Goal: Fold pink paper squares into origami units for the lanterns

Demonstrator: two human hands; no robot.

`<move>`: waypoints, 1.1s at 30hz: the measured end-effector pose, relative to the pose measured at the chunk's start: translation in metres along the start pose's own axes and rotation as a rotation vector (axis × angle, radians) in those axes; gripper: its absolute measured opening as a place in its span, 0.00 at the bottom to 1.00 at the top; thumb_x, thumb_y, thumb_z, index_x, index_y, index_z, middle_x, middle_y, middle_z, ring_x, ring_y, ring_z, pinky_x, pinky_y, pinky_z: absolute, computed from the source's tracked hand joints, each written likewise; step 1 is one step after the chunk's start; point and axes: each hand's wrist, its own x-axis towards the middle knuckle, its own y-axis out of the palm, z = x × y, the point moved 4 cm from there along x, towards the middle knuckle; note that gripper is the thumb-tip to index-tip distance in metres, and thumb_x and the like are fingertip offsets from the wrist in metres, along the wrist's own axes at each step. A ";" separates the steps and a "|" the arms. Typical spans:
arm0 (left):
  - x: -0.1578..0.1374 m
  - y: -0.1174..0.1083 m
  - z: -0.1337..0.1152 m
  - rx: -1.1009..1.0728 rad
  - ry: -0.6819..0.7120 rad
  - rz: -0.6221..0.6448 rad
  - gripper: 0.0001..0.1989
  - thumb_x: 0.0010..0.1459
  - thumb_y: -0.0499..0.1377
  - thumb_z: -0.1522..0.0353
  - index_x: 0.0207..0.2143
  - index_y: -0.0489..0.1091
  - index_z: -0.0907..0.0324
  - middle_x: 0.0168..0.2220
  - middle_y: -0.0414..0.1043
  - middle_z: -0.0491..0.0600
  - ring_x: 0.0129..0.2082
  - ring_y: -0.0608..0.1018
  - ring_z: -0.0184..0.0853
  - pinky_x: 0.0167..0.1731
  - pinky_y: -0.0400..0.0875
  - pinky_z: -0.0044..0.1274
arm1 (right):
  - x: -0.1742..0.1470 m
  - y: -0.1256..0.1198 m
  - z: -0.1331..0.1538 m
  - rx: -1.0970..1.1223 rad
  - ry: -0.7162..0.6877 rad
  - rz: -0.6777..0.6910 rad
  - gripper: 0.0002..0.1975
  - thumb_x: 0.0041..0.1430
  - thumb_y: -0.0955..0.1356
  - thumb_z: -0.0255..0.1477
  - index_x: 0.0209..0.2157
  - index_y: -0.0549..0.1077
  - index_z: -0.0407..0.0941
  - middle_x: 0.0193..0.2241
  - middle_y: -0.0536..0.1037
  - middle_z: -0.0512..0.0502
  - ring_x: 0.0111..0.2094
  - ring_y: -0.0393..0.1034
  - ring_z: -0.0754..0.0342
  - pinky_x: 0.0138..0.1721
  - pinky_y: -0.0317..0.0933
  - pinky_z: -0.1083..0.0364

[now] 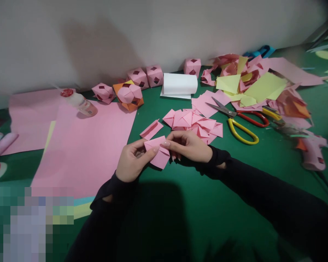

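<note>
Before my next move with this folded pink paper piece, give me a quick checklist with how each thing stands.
1. Folded pink paper piece gripped by the left hand and right hand: ok.
2. Right hand not touching the pile of folded pink paper pieces: cannot tell, they overlap in view.
3. Metal scissors with red and yellow handles closed: not ok, blades apart.
4. Plastic bottle with red top away from both hands: ok.
5. Pink pistol-shaped glue gun cool: cannot tell.

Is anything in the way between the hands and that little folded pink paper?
Nothing visible: the left hand and right hand both hold the folded pink paper directly. The scissors lie farther right.
</note>
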 end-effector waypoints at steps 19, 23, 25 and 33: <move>0.000 0.000 -0.001 0.034 0.012 0.004 0.07 0.50 0.66 0.66 0.28 0.76 0.63 0.24 0.75 0.45 0.24 0.75 0.29 0.26 0.73 0.19 | 0.000 -0.002 0.001 0.029 -0.006 0.002 0.17 0.52 0.75 0.38 0.26 0.68 0.41 0.16 0.72 0.54 0.17 0.67 0.63 0.18 0.61 0.63; -0.001 0.000 -0.001 0.049 0.009 0.005 0.10 0.50 0.66 0.65 0.32 0.78 0.64 0.27 0.78 0.48 0.28 0.78 0.32 0.29 0.74 0.21 | 0.000 -0.002 0.001 0.024 -0.020 0.007 0.17 0.52 0.74 0.38 0.25 0.68 0.41 0.16 0.72 0.54 0.17 0.67 0.63 0.18 0.61 0.64; -0.001 0.000 -0.001 0.055 0.012 0.019 0.11 0.51 0.66 0.65 0.34 0.78 0.63 0.28 0.79 0.49 0.28 0.78 0.32 0.30 0.75 0.21 | 0.000 -0.002 0.002 0.023 -0.024 0.004 0.17 0.52 0.74 0.38 0.25 0.67 0.41 0.16 0.72 0.54 0.17 0.67 0.63 0.18 0.60 0.64; -0.001 -0.001 -0.002 0.084 0.037 -0.039 0.12 0.52 0.65 0.61 0.31 0.79 0.62 0.25 0.76 0.47 0.27 0.76 0.31 0.28 0.73 0.20 | 0.000 -0.002 -0.001 0.031 -0.023 0.000 0.17 0.53 0.74 0.37 0.25 0.66 0.42 0.17 0.71 0.55 0.18 0.68 0.63 0.18 0.60 0.64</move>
